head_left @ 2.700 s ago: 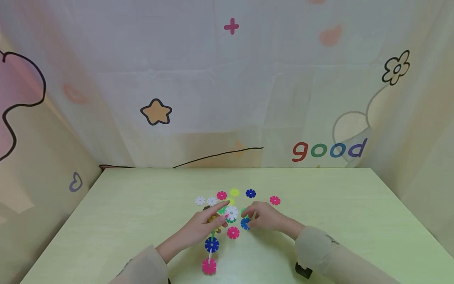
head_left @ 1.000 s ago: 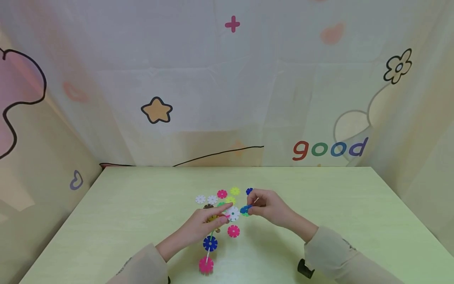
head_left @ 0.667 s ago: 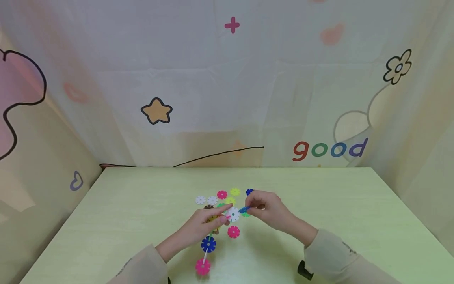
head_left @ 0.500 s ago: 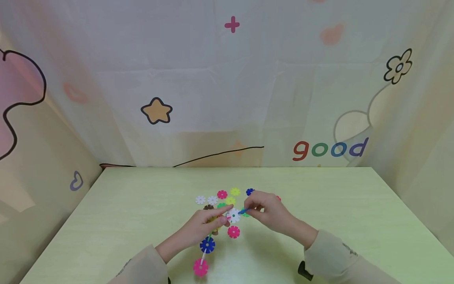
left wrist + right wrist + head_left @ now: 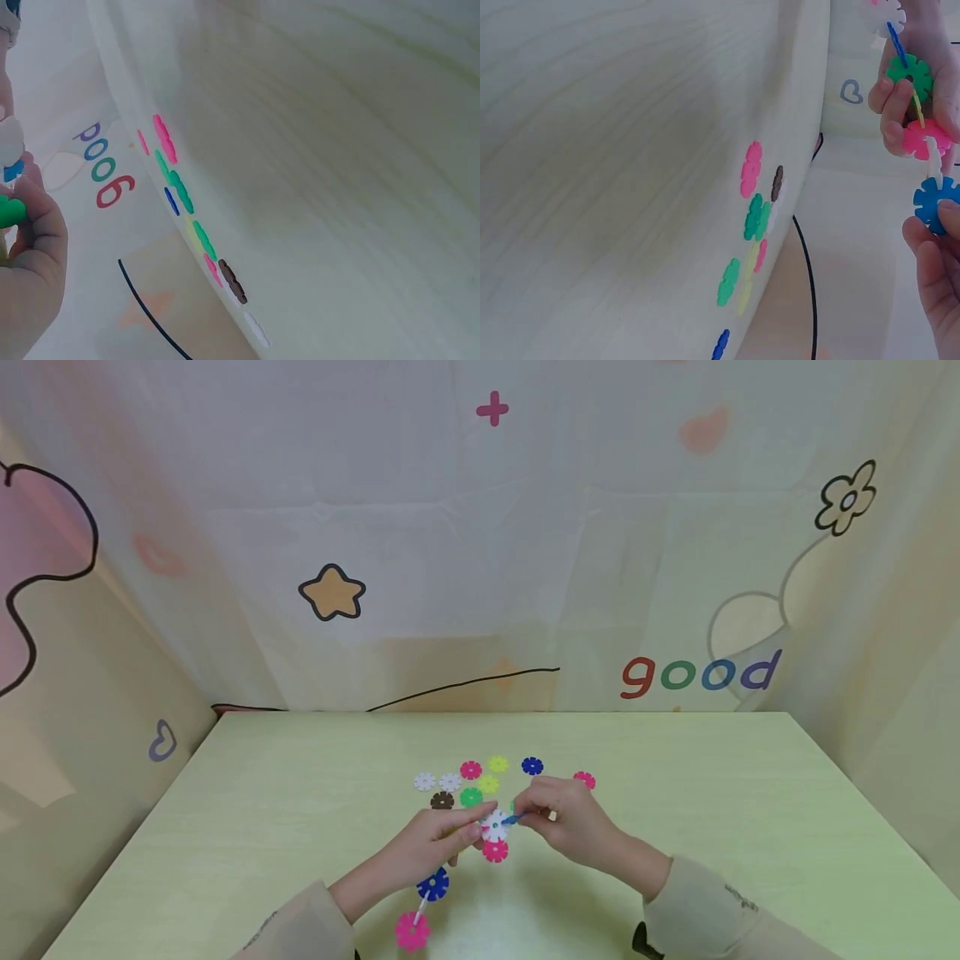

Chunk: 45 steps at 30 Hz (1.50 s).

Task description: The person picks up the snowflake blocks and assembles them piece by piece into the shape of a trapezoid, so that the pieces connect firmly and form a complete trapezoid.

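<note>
My left hand grips the middle of a chain of slotted plastic snowflake discs. In the right wrist view, its fingers are at a green disc and a pink disc. A white disc stands out from the chain's right end. Thumb and fingers of my right hand pinch a blue disc, whose notched rim meets that white disc's edge. Toward me, the chain's other end trails with a dark blue disc and a pink end disc. Palm and fingers hide part of the chain.
Loose discs lie flat beyond the hands: white ones, a brown one, a green one, yellow ones, a dark blue one and pink ones. A printed curtain rises behind the table's far edge.
My right hand has lifted the blue disc off the table and brought it left to the white disc. The chain's near end has swung left and toward me.
</note>
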### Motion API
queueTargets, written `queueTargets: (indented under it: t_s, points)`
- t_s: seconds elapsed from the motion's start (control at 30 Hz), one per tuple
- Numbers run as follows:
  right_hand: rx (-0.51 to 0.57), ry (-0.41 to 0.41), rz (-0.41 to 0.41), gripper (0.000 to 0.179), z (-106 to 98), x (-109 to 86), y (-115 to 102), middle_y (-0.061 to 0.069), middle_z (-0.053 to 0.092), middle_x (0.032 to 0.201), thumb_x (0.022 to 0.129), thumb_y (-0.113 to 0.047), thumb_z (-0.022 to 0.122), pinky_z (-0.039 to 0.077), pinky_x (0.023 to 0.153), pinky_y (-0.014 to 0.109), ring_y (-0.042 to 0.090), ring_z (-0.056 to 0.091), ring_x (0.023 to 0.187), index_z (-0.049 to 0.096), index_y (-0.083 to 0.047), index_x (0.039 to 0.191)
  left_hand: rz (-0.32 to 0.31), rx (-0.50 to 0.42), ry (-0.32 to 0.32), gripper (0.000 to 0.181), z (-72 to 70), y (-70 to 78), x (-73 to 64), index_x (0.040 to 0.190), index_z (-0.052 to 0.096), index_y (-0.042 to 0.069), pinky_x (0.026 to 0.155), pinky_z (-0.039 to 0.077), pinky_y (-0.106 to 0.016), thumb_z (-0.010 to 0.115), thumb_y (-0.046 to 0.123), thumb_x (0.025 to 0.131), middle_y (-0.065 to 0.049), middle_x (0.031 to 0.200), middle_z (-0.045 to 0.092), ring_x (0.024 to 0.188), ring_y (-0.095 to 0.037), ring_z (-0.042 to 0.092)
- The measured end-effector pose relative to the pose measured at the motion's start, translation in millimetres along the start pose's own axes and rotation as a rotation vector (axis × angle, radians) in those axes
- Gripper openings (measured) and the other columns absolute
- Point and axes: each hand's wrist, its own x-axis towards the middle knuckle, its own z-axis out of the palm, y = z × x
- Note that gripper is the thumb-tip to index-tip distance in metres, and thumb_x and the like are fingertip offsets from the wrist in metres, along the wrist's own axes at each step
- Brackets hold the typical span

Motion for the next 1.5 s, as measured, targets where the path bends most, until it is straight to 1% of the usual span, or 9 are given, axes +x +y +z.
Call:
queueTargets:
  t_s: [0.17, 0.27, 0.37, 0.6, 0.77, 0.87, 1.07, 1.2, 1.5]
  points:
    - [0.017, -0.026, 0.047, 0.015, -0.5, 1.5, 3.5, 0.003, 0.061, 0.072, 0.069, 0.005, 0.07, 0.048, 0.058, 0.016, 0.008, 0.053, 0.064, 0.063, -0.006, 0.077, -0.02, -0.007, -0.031, 0.043, 3.0, -0.6, 1.5, 0.134, 0.038, 0.024, 0.046, 0.036, -0.017, 0.039, 0.037, 0.093, -0.003, 0.067, 0.053, 0.052, -0.005, 0.043]
    - [0.032, -0.052, 0.092, 0.014, -1.4, 3.9, 4.5, 0.002, 0.061, 0.076, 0.071, 0.003, 0.069, 0.049, 0.06, 0.017, 0.008, 0.055, 0.068, 0.063, -0.007, 0.079, -0.041, -0.029, -0.024, 0.044, 3.8, -0.4, 3.2, 0.135, 0.036, 0.028, 0.045, 0.036, -0.017, 0.041, 0.038, 0.092, 0.002, 0.06, 0.046, 0.051, -0.007, 0.045]
    - [0.038, -0.075, 0.107, 0.012, -0.9, 6.7, 5.2, 0.002, 0.061, 0.078, 0.072, 0.001, 0.068, 0.049, 0.061, 0.017, 0.008, 0.056, 0.07, 0.064, -0.007, 0.08, -0.048, -0.03, -0.016, 0.045, 4.1, -0.7, 5.3, 0.135, 0.036, 0.027, 0.048, 0.041, -0.018, 0.042, 0.038, 0.092, 0.001, 0.063, 0.049, 0.054, -0.009, 0.049]
    - [0.031, -0.087, 0.093, 0.011, 0.5, 13.7, 8.2, 0.003, 0.061, 0.08, 0.074, 0.0, 0.067, 0.05, 0.061, 0.017, 0.01, 0.058, 0.071, 0.062, -0.006, 0.082, -0.05, -0.021, -0.02, 0.045, 1.4, -2.3, 5.9, 0.135, 0.036, 0.024, 0.055, 0.047, -0.023, 0.042, 0.036, 0.092, -0.013, 0.083, 0.055, 0.063, -0.012, 0.055]
    - [0.062, -0.101, 0.22, 0.016, -4.1, 17.7, 17.3, 0.006, 0.061, 0.087, 0.075, -0.001, 0.067, 0.05, 0.062, 0.019, 0.013, 0.06, 0.073, 0.063, -0.005, 0.09, -0.08, -0.044, 0.027, 0.044, -10.7, -3.6, 1.0, 0.135, 0.036, 0.027, 0.056, 0.046, -0.025, 0.043, 0.033, 0.092, -0.013, 0.088, 0.051, 0.064, -0.014, 0.051]
    - [0.093, -0.138, 0.305, 0.018, -4.5, 19.2, 28.9, 0.008, 0.062, 0.091, 0.076, -0.003, 0.066, 0.049, 0.064, 0.019, 0.015, 0.06, 0.076, 0.063, -0.005, 0.094, -0.098, -0.043, 0.069, 0.043, -20.0, -5.1, -1.8, 0.134, 0.036, 0.028, 0.056, 0.045, -0.025, 0.043, 0.032, 0.092, -0.011, 0.089, 0.051, 0.063, -0.015, 0.05]
    - [0.182, -0.33, 0.494, 0.022, 8.8, 26.2, 50.6, 0.015, 0.061, 0.1, 0.078, -0.008, 0.065, 0.048, 0.068, 0.02, 0.018, 0.058, 0.082, 0.063, -0.003, 0.099, -0.122, -0.022, 0.131, 0.042, -34.3, -10.7, -3.8, 0.134, 0.037, 0.024, 0.059, 0.048, -0.032, 0.044, 0.029, 0.093, -0.008, 0.094, 0.054, 0.065, -0.019, 0.051]
    - [0.202, -0.438, 0.601, 0.021, 26.2, 30.8, 62.2, 0.01, 0.062, 0.099, 0.078, -0.008, 0.065, 0.049, 0.068, 0.024, 0.017, 0.057, 0.083, 0.064, -0.005, 0.099, -0.142, -0.016, 0.147, 0.042, -39.7, -14.6, -4.2, 0.134, 0.037, 0.024, 0.06, 0.048, -0.033, 0.044, 0.029, 0.093, -0.014, 0.099, 0.053, 0.065, -0.017, 0.05]
    - [0.131, -0.531, 0.69, 0.022, 51.2, 37.3, 70.0, 0.002, 0.059, 0.091, 0.075, -0.009, 0.068, 0.048, 0.072, 0.028, 0.016, 0.05, 0.083, 0.065, -0.01, 0.097, -0.156, -0.003, 0.141, 0.04, -44.2, -21.9, -6.4, 0.133, 0.039, 0.024, 0.063, 0.049, -0.038, 0.043, 0.029, 0.093, -0.015, 0.094, 0.054, 0.065, -0.017, 0.049]
